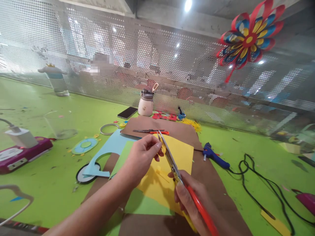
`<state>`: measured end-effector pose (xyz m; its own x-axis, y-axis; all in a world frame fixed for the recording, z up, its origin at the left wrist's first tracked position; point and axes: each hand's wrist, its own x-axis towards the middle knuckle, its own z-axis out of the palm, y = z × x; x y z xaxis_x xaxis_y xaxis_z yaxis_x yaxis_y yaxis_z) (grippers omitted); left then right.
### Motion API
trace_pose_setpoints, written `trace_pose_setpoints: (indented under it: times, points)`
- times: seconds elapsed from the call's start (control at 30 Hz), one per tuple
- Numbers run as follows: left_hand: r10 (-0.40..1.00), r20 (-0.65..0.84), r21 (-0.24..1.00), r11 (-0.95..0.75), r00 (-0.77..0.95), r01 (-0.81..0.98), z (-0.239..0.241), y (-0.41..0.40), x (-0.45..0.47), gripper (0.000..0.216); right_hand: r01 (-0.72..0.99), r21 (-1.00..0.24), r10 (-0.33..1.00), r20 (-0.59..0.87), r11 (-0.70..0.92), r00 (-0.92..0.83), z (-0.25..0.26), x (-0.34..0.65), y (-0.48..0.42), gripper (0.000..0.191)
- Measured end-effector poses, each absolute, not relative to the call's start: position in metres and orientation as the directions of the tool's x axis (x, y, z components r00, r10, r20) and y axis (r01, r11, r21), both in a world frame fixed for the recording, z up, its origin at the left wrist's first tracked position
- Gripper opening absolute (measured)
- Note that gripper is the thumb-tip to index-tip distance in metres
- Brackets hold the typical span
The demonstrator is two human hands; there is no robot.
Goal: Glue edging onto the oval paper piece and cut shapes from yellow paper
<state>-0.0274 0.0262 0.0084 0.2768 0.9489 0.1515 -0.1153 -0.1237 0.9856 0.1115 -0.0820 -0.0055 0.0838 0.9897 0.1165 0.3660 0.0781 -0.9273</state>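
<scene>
My right hand (pixel 190 200) grips red-handled scissors (pixel 172 160) whose blades point up and away, cutting into a small yellow paper piece (pixel 162 148). My left hand (pixel 142 154) pinches that yellow piece at the blades' tip, fingers closed. Beneath both hands lies a yellow sheet (pixel 169 173) on a light green sheet (pixel 145 203), stacked on brown paper (pixel 211 183) on the green table.
A light blue cut sheet (pixel 108 154), a second pair of scissors (pixel 151 131), a blue glue gun (pixel 214 155) with black cord (pixel 258 186), a phone (pixel 127 112), a white bottle (pixel 146 102), a magenta device (pixel 22 154), and a paper pinwheel (pixel 248 37) on the perforated screen.
</scene>
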Motion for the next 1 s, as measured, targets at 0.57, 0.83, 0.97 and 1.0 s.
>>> trace_pose_setpoints:
  times: [0.57, 0.83, 0.97, 1.0]
  points:
    - [0.948, 0.145, 0.986, -0.115, 0.285, -0.122, 0.008, 0.025, -0.028, 0.014, 0.370, -0.929, 0.988, 0.077, 0.022, 0.135, -0.024, 0.112, -0.075, 0.049]
    - [0.936, 0.126, 0.991, -0.099, 0.330, -0.095, 0.006, 0.028, -0.030, 0.016, 0.466, -0.884, 0.986, 0.103, 0.030, 0.131, -0.021, 0.132, -0.054, 0.043]
    - [0.909, 0.072, 0.990, -0.014, 0.412, -0.141, 0.005, 0.030, -0.029, 0.017, 0.540, -0.841, 0.975, 0.134, 0.017, 0.179, -0.023, 0.157, -0.037, 0.045]
    - [0.901, 0.058, 0.987, 0.014, 0.430, -0.162, 0.005, 0.030, -0.029, 0.018, 0.594, -0.804, 0.968, 0.166, 0.022, 0.188, -0.025, 0.164, -0.032, 0.044]
